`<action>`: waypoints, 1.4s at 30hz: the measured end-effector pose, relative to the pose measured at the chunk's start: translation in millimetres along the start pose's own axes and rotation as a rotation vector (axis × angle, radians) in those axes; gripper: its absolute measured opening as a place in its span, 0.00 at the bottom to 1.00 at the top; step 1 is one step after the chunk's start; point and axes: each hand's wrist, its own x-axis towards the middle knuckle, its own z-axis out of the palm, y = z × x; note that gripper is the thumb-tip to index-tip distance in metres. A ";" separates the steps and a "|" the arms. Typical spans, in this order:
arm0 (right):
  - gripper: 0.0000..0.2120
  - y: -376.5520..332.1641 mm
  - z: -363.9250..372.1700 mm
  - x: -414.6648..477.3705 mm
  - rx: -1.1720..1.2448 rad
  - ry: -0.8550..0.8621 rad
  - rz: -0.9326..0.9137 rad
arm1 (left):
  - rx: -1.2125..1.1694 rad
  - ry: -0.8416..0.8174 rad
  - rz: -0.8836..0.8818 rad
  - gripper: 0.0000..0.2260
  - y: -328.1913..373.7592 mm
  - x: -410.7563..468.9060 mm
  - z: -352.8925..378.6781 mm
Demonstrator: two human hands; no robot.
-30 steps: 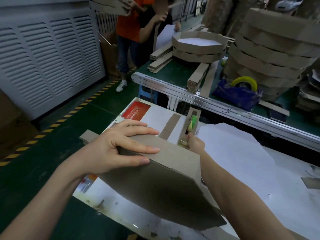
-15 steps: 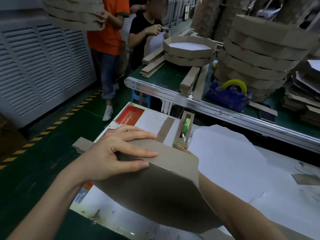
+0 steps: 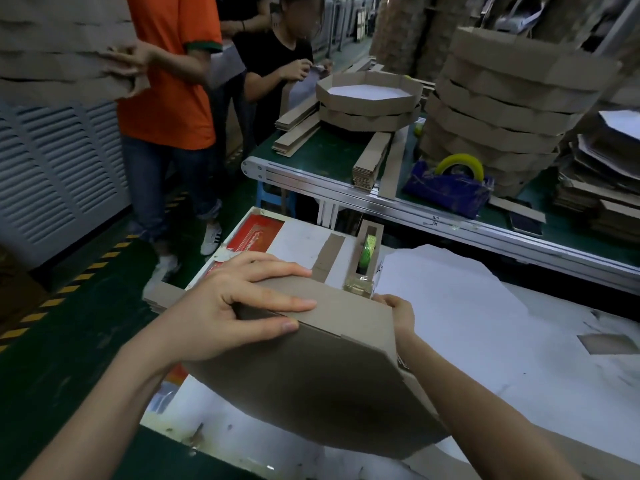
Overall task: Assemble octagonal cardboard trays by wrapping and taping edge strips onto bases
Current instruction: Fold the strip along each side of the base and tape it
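The tray [image 3: 311,379] stands tilted on the table [image 3: 221,427], the left hand [image 3: 221,317] pressing its strip [image 3: 343,306] with flat fingers. The right hand [image 3: 398,311] has come back from the dispenser [image 3: 367,258] to the far corner, probably to tape; its grip is hidden.

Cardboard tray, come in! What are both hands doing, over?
Left hand flat, pressing brown cardboard edge strip onto tilted brown octagonal cardboard tray. Right hand grips its far corner, near green tape roll. Nothing blocking. Over.

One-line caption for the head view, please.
Left hand presses the edge strip against a tilted cardboard tray; right hand grips its far corner beside the tape dispenser.
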 end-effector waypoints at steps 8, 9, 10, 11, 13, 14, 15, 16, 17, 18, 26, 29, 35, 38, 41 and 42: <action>0.26 -113.9 -25.9 -51.3 0.034 -0.010 -0.250 | 0.173 0.141 0.002 0.16 -0.9 14.0 9.1; 0.30 -130.2 -31.5 -65.5 0.101 -0.015 -0.286 | 0.165 0.161 -0.003 0.15 -2.0 14.7 10.9; 0.29 -144.4 -36.5 -81.8 0.165 -0.014 -0.327 | 0.153 0.169 -0.007 0.13 -4.0 14.6 11.2; 0.24 -155.9 -41.5 -97.9 0.219 -0.013 -0.364 | 0.139 0.165 -0.009 0.13 -6.3 13.9 10.4; 0.14 -169.3 -46.0 -132.0 0.309 -0.069 -0.404 | 0.122 0.138 -0.006 0.14 -10.6 11.1 6.4; 0.11 -172.5 -44.9 -150.5 0.344 -0.117 -0.412 | 0.124 0.124 -0.006 0.15 -11.7 9.7 4.7; 0.09 -173.1 -42.3 -166.7 0.371 -0.163 -0.413 | 0.132 0.110 -0.007 0.16 -12.4 8.2 3.5; 0.07 -171.7 -37.9 -181.5 0.389 -0.211 -0.408 | 0.141 0.095 -0.003 0.17 -12.9 6.9 3.0; 0.07 -168.3 -32.6 -194.1 0.401 -0.256 -0.399 | 0.148 0.087 0.003 0.17 -13.3 5.7 3.2; 0.08 -163.8 -26.0 -205.6 0.403 -0.291 -0.385 | 0.148 0.088 0.005 0.18 -13.7 4.0 3.6; 0.11 -118.1 7.5 -248.4 0.366 -0.325 -0.273 | 0.076 0.126 0.009 0.31 -10.1 -14.1 8.1; 0.11 -105.8 6.4 -257.0 0.392 -0.309 -0.267 | 0.083 0.126 0.039 0.33 -8.4 -18.3 7.7; 0.12 -90.2 4.8 -268.1 0.402 -0.332 -0.238 | 0.172 0.078 0.114 0.22 -2.6 -22.7 4.8; 0.12 -86.4 4.7 -269.4 0.381 -0.337 -0.241 | 0.236 0.043 0.149 0.18 -0.3 -23.4 3.0; 0.13 -81.7 6.1 -269.3 0.370 -0.337 -0.260 | 0.287 0.016 0.164 0.18 0.8 -23.7 2.3; 0.13 -79.6 6.5 -269.4 0.369 -0.338 -0.270 | 0.294 0.009 0.161 0.18 0.8 -23.5 2.2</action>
